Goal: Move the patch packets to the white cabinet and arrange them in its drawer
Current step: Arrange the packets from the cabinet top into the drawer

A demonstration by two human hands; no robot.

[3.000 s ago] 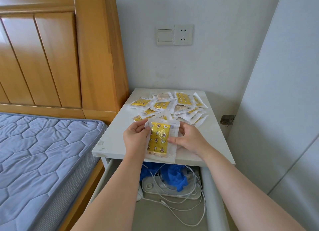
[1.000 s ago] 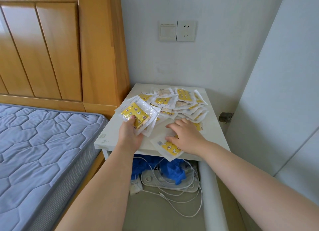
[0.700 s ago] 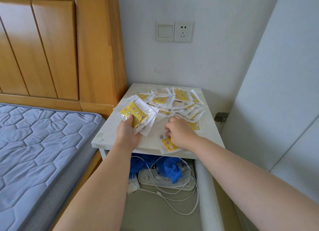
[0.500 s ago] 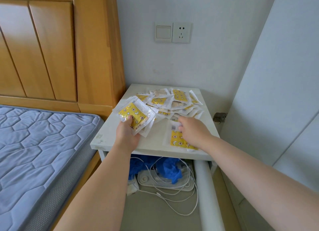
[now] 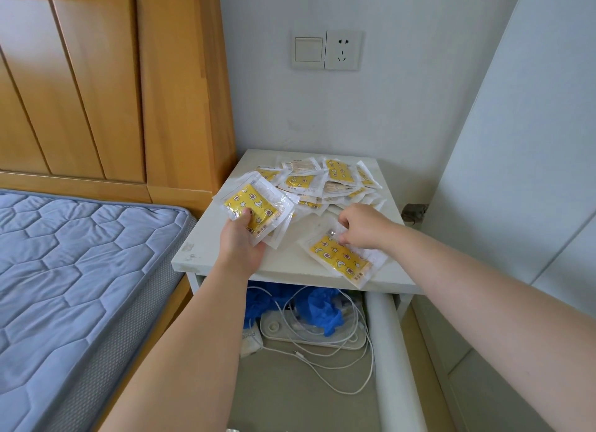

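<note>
Several yellow patch packets in clear wrappers lie in a loose pile (image 5: 325,183) at the back of the white cabinet top (image 5: 209,247). My left hand (image 5: 240,244) grips a small stack of packets (image 5: 254,209) above the top's left side. My right hand (image 5: 361,226) pinches the upper edge of a single packet (image 5: 342,260) lying near the front right edge. The cabinet's drawer (image 5: 392,351) is pulled out below.
The drawer holds blue plastic (image 5: 319,309), a white power strip (image 5: 290,331) and tangled white cables (image 5: 332,364). A bed with a blue quilted mattress (image 5: 74,270) and a wooden headboard (image 5: 96,83) stands left. A white wall panel (image 5: 529,173) stands right.
My right hand has dragged one packet out of the pile toward the front right edge and turned it, and now pinches its top. My left hand keeps holding its stack in place.
</note>
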